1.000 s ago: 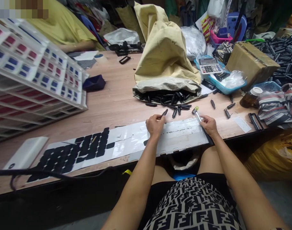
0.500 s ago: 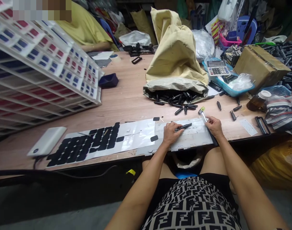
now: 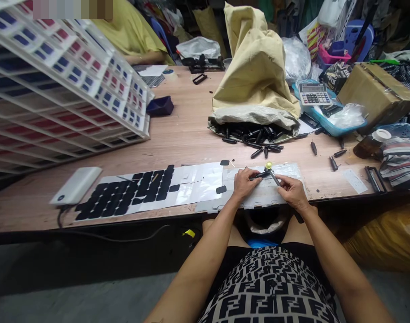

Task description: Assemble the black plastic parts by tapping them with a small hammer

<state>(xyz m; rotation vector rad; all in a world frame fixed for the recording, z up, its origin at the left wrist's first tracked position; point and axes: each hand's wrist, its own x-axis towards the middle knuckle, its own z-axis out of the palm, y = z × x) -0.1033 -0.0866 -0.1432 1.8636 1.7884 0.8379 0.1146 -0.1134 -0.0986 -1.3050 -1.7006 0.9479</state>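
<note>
Head view: the hammer [image 3: 275,177] has just been swung in to the left, from the far right of the white board [image 3: 259,197] to a place right at the slim black piece [image 3: 259,175]; half a second ago, part and tool were held well apart, and now they are brought together; whether the pale yellow hammer face is touching the piece or is poised just over it cannot be told.

The piece is pinched in the closed fingers of the left hand [image 3: 245,183], laid low over the board, its far end pointed to the right; the hammer's shaft is gripped by the right hand [image 3: 292,192], fingers wrapped around it, its dark handle end run out below the wrist.

By the look of it, the reaching is over and the piece is now being worked; a steady left grip seems called for, fingertips being so near the hammer face.

Beyond, more black pieces [image 3: 259,135] are spilled from the mouth of the tan sack [image 3: 255,67]; two black squares [image 3: 221,189] are left lying beside the left hand.
</note>
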